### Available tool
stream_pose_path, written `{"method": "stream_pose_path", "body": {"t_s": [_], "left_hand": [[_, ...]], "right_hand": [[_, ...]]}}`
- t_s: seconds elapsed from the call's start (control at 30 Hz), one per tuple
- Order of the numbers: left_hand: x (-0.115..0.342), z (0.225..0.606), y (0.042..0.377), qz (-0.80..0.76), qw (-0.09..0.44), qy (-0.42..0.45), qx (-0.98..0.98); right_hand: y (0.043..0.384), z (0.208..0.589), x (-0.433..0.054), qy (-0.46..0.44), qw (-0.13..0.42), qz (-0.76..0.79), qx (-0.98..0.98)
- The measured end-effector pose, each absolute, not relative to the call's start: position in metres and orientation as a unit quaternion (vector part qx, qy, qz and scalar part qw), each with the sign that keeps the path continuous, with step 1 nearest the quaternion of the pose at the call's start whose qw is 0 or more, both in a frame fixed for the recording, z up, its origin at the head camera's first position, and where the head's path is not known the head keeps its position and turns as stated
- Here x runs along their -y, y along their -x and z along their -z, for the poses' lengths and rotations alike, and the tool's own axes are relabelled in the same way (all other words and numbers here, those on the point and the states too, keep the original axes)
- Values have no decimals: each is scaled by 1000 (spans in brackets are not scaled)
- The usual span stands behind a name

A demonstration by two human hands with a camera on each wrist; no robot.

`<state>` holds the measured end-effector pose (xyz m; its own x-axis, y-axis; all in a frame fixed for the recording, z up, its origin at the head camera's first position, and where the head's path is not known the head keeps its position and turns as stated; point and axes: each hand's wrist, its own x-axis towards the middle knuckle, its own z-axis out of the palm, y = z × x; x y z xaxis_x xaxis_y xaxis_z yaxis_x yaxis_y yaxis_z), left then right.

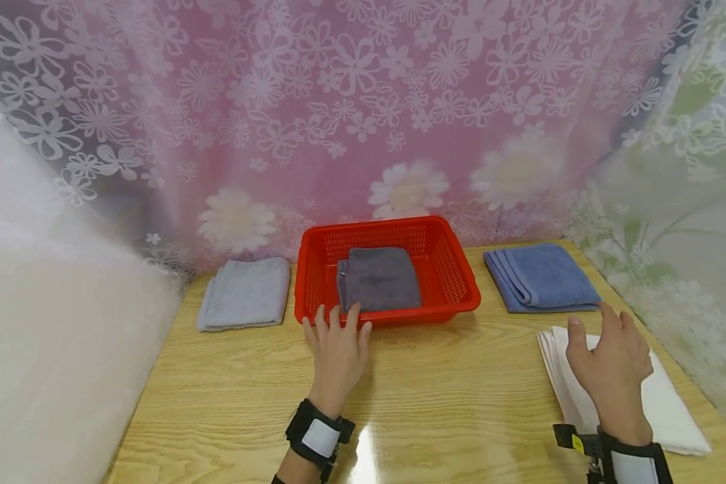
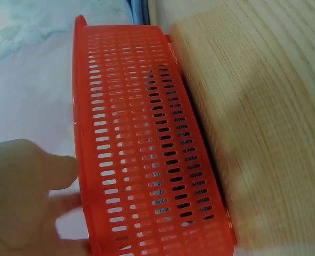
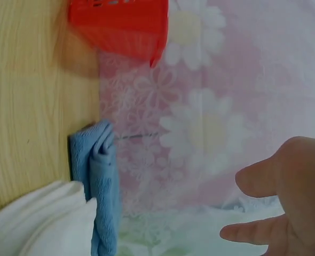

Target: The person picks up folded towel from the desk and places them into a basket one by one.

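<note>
A red plastic basket (image 1: 460, 296) with slotted walls holds a folded dark grey towel (image 1: 384, 279). My left hand (image 1: 339, 349) is at its front rim with fingers spread and loosely bent. In the left wrist view the thumb (image 2: 61, 170) meets the rim of the red basket (image 2: 139, 138). My right hand (image 1: 614, 359) hovers over a folded white cloth (image 1: 671, 410), thumb apart from the fingers, holding nothing. Just beyond that hand lies a folded blue towel (image 1: 547, 275), seen edge-on in the right wrist view.
A folded light grey towel (image 1: 246, 294) lies left of the basket. Everything stands on a wooden table (image 1: 218, 403). A pink flowered curtain (image 1: 339, 134) hangs behind the table, with pale sheets at both sides.
</note>
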<state>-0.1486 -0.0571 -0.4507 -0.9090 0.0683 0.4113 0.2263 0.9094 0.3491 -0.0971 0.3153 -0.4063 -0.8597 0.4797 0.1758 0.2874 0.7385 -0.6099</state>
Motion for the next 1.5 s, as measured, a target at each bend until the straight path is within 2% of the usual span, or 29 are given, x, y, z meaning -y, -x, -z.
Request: {"method": "stream_pose_path", "body": {"t_s": [0.4,0.8,1.13,1.5], "left_hand": [[53,456,148,179,131,58,973],[53,452,151,186,107,48,976],[51,451,155,202,85,36,975],[51,449,156,188,72,30,979]], "right_hand": [[100,422,-372,277,15,-259,925],[94,449,-407,333,-94,-269,899],[90,464,-409,314,-146,-257,902],[90,463,-406,306,-174,-234,906]]}}
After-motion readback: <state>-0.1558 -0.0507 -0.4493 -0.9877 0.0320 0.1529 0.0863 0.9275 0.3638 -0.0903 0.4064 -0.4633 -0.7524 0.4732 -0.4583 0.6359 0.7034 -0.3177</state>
